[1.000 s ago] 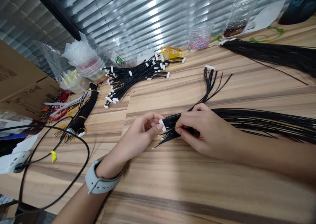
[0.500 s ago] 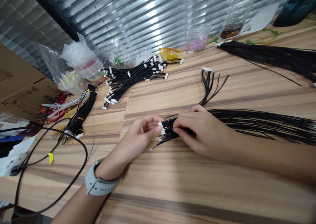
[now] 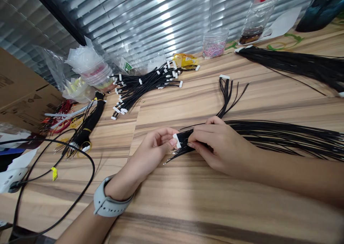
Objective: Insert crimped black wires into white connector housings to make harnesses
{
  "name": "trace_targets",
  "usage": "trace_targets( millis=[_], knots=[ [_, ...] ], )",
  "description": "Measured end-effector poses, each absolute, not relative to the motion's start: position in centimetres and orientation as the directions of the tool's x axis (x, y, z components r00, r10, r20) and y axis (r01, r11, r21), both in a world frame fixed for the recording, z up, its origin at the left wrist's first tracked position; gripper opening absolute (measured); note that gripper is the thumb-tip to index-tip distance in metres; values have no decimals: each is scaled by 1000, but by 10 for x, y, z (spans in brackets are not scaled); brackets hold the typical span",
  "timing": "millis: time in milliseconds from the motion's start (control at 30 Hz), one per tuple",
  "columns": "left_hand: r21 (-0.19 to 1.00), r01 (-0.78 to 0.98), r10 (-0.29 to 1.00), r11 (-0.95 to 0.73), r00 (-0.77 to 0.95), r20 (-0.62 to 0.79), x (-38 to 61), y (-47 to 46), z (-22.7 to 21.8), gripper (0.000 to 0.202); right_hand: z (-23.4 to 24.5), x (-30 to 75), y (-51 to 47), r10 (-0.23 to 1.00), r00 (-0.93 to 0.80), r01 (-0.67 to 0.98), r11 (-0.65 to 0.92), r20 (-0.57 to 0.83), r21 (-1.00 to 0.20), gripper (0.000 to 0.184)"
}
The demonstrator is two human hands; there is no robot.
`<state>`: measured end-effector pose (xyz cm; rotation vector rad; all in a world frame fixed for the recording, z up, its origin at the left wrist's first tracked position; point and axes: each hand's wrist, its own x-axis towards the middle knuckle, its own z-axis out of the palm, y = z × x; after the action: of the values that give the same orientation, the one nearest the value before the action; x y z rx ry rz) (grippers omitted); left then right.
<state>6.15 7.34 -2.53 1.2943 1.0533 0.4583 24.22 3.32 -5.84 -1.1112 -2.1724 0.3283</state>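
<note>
My left hand (image 3: 161, 143) pinches a white connector housing (image 3: 177, 140) between thumb and fingers. Black wires run into the housing's right side. Close on the right, my right hand (image 3: 215, 138) is closed, thumb against fingertips, on black wire at the end of a long bundle of black wires (image 3: 279, 133). Exactly which strand it grips is hidden by the fingers. Bare metal wire tips stick out just below the housing. Beyond my right hand, a white connector with short black leads (image 3: 224, 76) rises from behind the fingers.
Finished-looking black cables with white connectors (image 3: 145, 84) lie piled at the back. Another black wire bundle (image 3: 295, 65) is at the far right. A jar of small pink pieces (image 3: 214, 45) stands by the blinds. A black power cord (image 3: 92, 168) loops at left.
The white housing now sits slightly lower and farther right, its face turned a little more to view. Both hands keep their grips, nearly in place.
</note>
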Motion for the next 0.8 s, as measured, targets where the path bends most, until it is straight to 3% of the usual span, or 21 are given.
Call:
trace_targets(
  millis=[400, 633, 800],
  knots=[
    [946, 281, 856, 161, 437, -276, 67, 71, -24, 16, -59, 241, 33, 794, -363, 669, 586, 488, -457, 16],
    [938, 133, 820, 319, 457, -344, 66, 71, -27, 21, -56, 242, 34, 801, -297, 635, 573, 520, -519, 11],
    [932, 111, 788, 346, 504, -353, 63, 70, -26, 19, -50, 243, 34, 793, -288, 618, 582, 537, -528, 12]
  ],
)
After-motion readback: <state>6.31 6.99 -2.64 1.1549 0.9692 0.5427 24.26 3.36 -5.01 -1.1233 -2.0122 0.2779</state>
